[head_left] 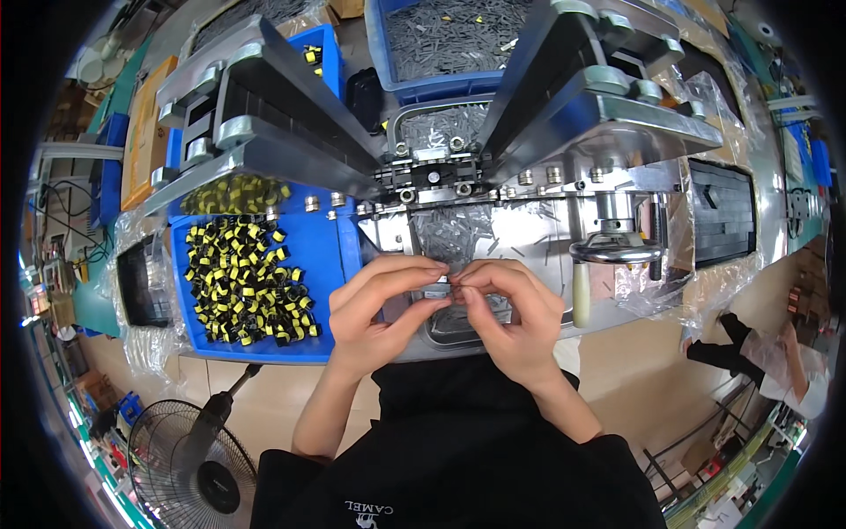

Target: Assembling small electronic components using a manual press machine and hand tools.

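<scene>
Both hands meet over a metal tray [441, 339] holding loose dark flat strips. Between the thumb and index finger of my left hand [379, 304] is a small grey block-like piece [435, 290]. My right hand [518, 309] has its fingertips pinched together at the right end of that piece. What the right fingers grip there, if anything, is too small and covered to make out. Just beyond the hands stands a metal fixture [432, 176] with a narrow central mechanism.
At left, a blue bin [330, 256] holds many yellow-and-black parts [242, 282]. Tall metal guides [300, 106] rise on both sides of the fixture. A handwheel [615, 249] with a pale handle is at right. A blue crate [441, 86] of dark strips stands behind; a fan [194, 458] is lower left.
</scene>
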### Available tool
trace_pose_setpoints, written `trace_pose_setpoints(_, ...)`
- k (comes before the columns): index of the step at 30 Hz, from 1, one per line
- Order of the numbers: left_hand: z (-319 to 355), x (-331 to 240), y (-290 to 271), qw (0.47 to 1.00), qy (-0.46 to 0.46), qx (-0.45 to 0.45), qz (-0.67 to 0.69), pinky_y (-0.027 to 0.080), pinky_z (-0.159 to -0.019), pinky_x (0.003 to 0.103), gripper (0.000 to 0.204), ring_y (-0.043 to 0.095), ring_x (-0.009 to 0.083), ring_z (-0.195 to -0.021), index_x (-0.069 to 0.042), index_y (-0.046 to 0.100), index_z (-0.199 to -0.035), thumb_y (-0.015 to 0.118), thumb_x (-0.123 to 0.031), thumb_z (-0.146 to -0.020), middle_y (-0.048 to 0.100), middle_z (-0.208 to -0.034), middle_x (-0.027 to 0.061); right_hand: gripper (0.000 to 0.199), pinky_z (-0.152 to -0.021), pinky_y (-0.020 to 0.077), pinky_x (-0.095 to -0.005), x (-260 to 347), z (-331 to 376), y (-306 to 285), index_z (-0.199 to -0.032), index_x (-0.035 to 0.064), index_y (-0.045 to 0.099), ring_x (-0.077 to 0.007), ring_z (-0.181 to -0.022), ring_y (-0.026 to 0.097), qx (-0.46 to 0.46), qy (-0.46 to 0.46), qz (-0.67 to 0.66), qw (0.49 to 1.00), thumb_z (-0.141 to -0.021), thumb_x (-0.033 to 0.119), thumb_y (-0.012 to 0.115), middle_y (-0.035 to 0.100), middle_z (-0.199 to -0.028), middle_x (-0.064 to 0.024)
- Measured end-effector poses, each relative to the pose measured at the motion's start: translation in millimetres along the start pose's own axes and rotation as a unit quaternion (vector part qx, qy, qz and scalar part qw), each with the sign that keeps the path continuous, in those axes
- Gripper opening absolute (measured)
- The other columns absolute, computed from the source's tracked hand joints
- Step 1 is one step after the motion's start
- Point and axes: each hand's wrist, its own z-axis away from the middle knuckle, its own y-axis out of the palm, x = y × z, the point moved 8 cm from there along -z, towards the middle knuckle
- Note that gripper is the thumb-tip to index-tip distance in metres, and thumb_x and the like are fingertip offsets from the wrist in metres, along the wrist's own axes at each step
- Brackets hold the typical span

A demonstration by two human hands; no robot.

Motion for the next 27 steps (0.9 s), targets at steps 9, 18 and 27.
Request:
trace_pose_setpoints(9,32.8,29.1,-26.6,0.984,-0.162,-0.038,-0.069,0.054,-0.092,0.034,0.024,0.066,0.0275,-0.106,0.003,0.070,-0.106,0.075,0.005,-0.082,0.069,-0.110,0.0174,0.020,-0.079,0.0539,-0.0423,-16.0,5.8,29.8,-0.110,0.0061,0.061,-0.0341,-0.092,0.065,0.025,-0.002,0.044,0.999,-0.091,0.007,0.069,0.063,-0.104,-0.0147)
trace_pose_setpoints(18,36.8,54.3,-20.0,0.997,-0.076,0.032,-0.009,0.052,-0.087,0.028,0.033,0.062,0.0232,-0.104,0.006,0.064,-0.117,0.064,0.016,-0.085,0.063,-0.117,0.0184,0.013,-0.066,0.0496,-0.0343,-17.2,11.3,10.6,-0.105,0.0005,0.056,-0.0264,-0.075,0.063,0.006,0.042,-0.078,0.996,-0.095,0.002,0.064,0.060,-0.098,-0.0119)
trace_pose_setpoints(27,13.8,17.8,-8.8,0.998,-0.064,0.012,-0.025,0.060,-0.087,0.037,0.027,0.069,0.0315,-0.098,0.014,0.068,-0.111,0.070,0.018,-0.085,0.066,-0.112,0.0240,0.012,-0.067,0.0488,-0.0321,-16.6,11.1,9.9,-0.102,-0.0002,0.054,-0.0213,-0.075,0.060,-0.002,0.060,-0.099,0.993,-0.094,0.000,0.063,0.056,-0.095,-0.0104)
